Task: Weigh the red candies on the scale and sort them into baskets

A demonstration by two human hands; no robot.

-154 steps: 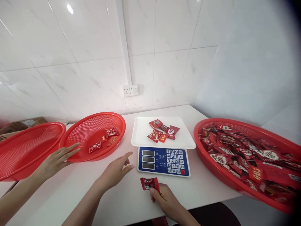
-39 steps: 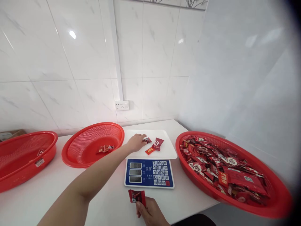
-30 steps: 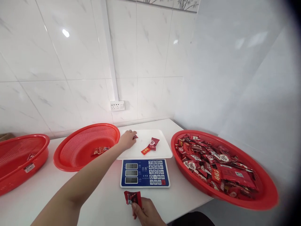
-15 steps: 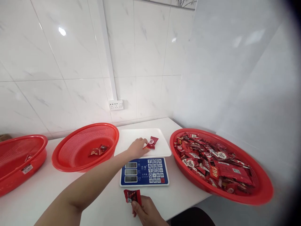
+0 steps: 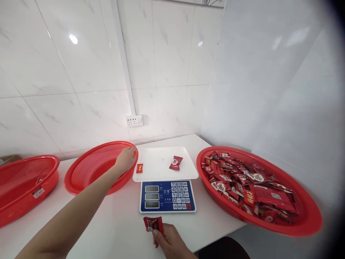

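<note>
The right hand point(image 5: 174, 241) has its grip pinched on a dark red wrapped packet point(image 5: 153, 224), held in front of the scale point(image 5: 168, 197) over the white table point(image 5: 114, 223). The left hand point(image 5: 125, 159) is at the right rim of the middle basket point(image 5: 87, 171); I cannot tell whether its grip holds anything. On the scale's tray point(image 5: 156, 154), a small red packet point(image 5: 139, 168) lies near the left edge, well apart from a crimson packet point(image 5: 176, 163) right of centre. The right basket point(image 5: 309, 221) is heaped with packets point(image 5: 237, 180).
</note>
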